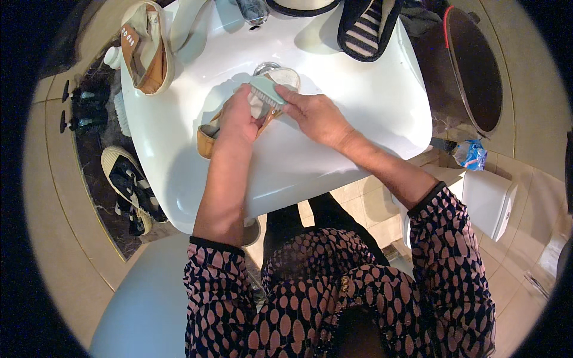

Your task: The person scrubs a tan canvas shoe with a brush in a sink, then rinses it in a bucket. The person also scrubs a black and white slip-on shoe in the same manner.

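Note:
Over the white sink basin point(334, 107), my left hand point(237, 116) is closed around a tan shoe point(206, 143) with a pale toe cap, near the drain. The shoe lies slanted, its heel toward the lower left and its toe toward the upper right. My right hand point(319, 117) grips a pale green scrub brush point(266, 88). The bristles point down onto the upper of the shoe, close to my left fingers. Part of the shoe's middle is hidden behind my hands and the brush.
A second tan shoe point(165, 65) rests on the sink's left rim. A striped slipper point(363, 33) lies at the back right, near the faucet point(253, 12). Black-and-white shoes point(128, 179) sit on the dark ledge at left. A dark round bin point(471, 71) stands at right.

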Demonstrator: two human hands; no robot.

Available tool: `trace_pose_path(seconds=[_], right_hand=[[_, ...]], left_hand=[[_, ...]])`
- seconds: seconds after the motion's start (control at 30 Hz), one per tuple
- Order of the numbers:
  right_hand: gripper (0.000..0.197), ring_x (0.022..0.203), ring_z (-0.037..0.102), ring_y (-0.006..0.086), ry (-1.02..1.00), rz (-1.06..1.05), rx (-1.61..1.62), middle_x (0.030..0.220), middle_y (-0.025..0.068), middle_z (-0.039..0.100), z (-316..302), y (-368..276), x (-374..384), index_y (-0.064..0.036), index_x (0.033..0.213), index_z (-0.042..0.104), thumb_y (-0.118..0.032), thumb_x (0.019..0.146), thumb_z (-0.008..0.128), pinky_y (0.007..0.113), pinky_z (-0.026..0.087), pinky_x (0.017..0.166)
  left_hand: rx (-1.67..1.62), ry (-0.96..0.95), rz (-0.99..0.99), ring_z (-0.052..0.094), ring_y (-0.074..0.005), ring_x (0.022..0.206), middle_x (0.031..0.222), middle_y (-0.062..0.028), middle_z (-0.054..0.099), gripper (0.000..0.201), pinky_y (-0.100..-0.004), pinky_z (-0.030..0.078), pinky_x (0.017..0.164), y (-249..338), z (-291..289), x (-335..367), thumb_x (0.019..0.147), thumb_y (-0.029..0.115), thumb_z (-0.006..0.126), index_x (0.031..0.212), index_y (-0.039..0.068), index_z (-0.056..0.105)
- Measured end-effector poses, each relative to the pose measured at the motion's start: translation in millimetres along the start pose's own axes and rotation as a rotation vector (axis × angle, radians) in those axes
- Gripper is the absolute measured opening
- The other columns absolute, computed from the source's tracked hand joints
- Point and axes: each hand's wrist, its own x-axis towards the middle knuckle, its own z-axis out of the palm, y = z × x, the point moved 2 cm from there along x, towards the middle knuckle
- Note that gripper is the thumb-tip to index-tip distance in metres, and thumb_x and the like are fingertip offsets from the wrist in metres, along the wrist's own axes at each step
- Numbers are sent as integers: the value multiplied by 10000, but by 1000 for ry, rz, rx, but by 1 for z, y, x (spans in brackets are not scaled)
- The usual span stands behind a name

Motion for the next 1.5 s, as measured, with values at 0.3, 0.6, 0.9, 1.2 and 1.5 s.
trace_pose_path(seconds=[0.3, 0.6, 0.9, 1.2, 1.5], right_hand=[[402, 648, 616, 367, 42, 5, -38, 709, 181, 623, 8, -22, -19, -142, 1248, 480, -195, 853, 531, 474, 494, 618], [375, 874, 612, 332, -21, 331, -378, 960, 202, 619, 4, 9, 41, -158, 1257, 499, -243, 892, 481, 446, 475, 775], [395, 836, 615, 337, -112, 294, -493, 896, 174, 634, 2, 9, 25, -182, 1286, 458, -261, 900, 476, 434, 490, 751], [404, 798, 617, 346, -115, 192, -494, 849, 196, 630, 5, 10, 13, -186, 1283, 460, -265, 887, 467, 431, 486, 751], [403, 829, 612, 347, -15, 272, -401, 891, 187, 635, 4, 27, 36, -211, 1289, 460, -280, 892, 472, 451, 481, 762]], left_hand=[[-133, 122, 122, 574, -253, 921, 1084, -131, 533, 364, -371, 502, 730, -11, -5, -11, 921, 250, 439, 1172, -13, 437], [35, 264, 246, 572, -250, 940, 1093, -157, 537, 436, -353, 487, 736, -18, -1, -18, 906, 267, 448, 1173, -78, 433], [-119, 119, 198, 562, -234, 983, 1135, -121, 524, 422, -389, 490, 755, -20, 0, -28, 913, 258, 440, 1258, 23, 384], [-188, 77, 122, 563, -232, 987, 1145, -92, 528, 391, -391, 483, 731, -25, -10, -22, 880, 235, 471, 1228, 64, 417], [-264, -123, -88, 578, -274, 956, 1091, -125, 550, 364, -427, 521, 773, -11, -12, 7, 831, 143, 585, 1166, 65, 464]])
